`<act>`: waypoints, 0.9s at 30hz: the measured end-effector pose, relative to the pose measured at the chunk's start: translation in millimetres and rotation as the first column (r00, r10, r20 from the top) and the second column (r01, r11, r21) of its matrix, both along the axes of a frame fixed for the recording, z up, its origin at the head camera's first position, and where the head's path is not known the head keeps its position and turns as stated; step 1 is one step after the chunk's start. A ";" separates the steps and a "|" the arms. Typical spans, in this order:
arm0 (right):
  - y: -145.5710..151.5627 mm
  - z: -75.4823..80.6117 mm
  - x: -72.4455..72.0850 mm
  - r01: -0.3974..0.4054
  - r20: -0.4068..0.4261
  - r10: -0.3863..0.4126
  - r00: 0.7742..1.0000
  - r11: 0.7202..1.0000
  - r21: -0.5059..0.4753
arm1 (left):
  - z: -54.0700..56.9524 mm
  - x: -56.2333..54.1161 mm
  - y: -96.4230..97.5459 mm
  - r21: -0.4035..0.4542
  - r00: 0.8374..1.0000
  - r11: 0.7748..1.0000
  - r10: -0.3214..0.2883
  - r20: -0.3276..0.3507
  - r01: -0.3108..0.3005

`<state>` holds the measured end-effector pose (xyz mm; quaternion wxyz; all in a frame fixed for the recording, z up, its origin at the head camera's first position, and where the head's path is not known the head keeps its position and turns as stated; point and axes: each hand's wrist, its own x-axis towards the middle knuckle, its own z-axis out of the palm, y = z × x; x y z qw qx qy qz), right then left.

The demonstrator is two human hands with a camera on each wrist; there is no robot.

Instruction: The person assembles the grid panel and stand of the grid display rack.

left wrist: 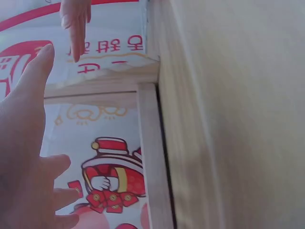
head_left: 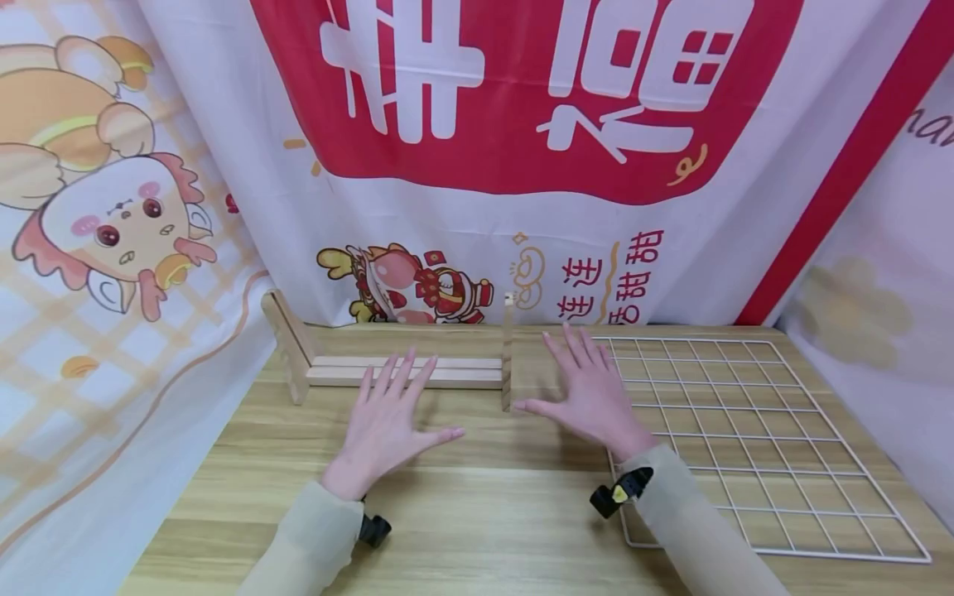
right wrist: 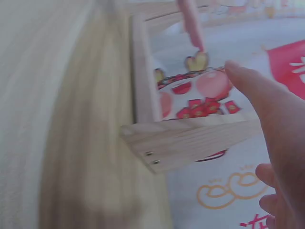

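Both hands hover over the table with fingers spread and nothing held. My left hand (head_left: 387,422) is in front of a small wooden rack (head_left: 406,374), which has a grooved crossbar between two upright end boards. Close to the rack's right end board (head_left: 508,356) is my right hand (head_left: 592,393), its thumb pointing toward that board. In the right wrist view, two dark screw heads show on the outer face of the end board (right wrist: 176,140). The left wrist view shows the crossbar (left wrist: 155,157) meeting the end board, with the left hand (left wrist: 24,143) beside it.
A white wire grid panel (head_left: 745,447) lies flat on the right of the wooden table (head_left: 477,513), partly under the right forearm. A printed cloth (head_left: 507,182) hangs behind the table, and more patterned cloth (head_left: 112,356) hangs at the left.
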<state>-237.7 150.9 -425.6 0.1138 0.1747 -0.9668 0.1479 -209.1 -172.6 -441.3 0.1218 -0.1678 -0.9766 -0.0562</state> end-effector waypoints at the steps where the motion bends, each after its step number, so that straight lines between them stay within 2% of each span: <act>1: 0.8 3.0 0.6 0.001 -0.002 -0.001 1.000 1.000 -0.015 | 1.6 0.3 1.0 0.005 1.000 1.000 -0.002 -0.007 0.002; 4: 5.0 11.4 2.0 0.002 0.002 -0.002 1.000 0.999 -0.049 | 7.3 1.6 5.4 0.020 0.999 1.000 -0.009 -0.035 0.009; 8: 14.3 21.7 4.4 0.019 -0.006 -0.020 1.000 0.994 -0.106 | 17.8 6.2 16.8 0.095 0.994 0.994 -0.051 -0.094 0.060; 10: 19.7 26.9 5.7 0.017 -0.020 -0.020 1.000 0.986 -0.166 | 21.6 9.0 24.4 0.158 0.989 0.983 -0.078 -0.122 0.097; 12: 24.5 31.7 7.4 0.014 -0.031 -0.022 0.999 0.972 -0.234 | 23.0 11.2 32.7 0.233 0.984 0.963 -0.107 -0.143 0.139; 16: 34.7 36.8 12.2 0.027 -0.044 -0.044 0.998 0.940 -0.341 | 22.0 14.9 51.2 0.396 0.980 0.897 -0.159 -0.123 0.195; 19: 44.4 36.2 14.3 0.039 -0.062 -0.067 0.996 0.923 -0.383 | 20.8 18.5 64.4 0.509 0.978 0.837 -0.201 -0.053 0.200; 23: 60.8 37.0 16.0 0.074 -0.065 -0.110 0.992 0.907 -0.416 | 17.6 20.5 79.4 0.636 0.963 0.755 -0.261 0.065 0.162; 27: 78.8 39.9 18.8 0.127 -0.042 -0.160 0.986 0.893 -0.431 | 15.0 20.1 91.1 0.714 0.937 0.693 -0.309 0.161 0.106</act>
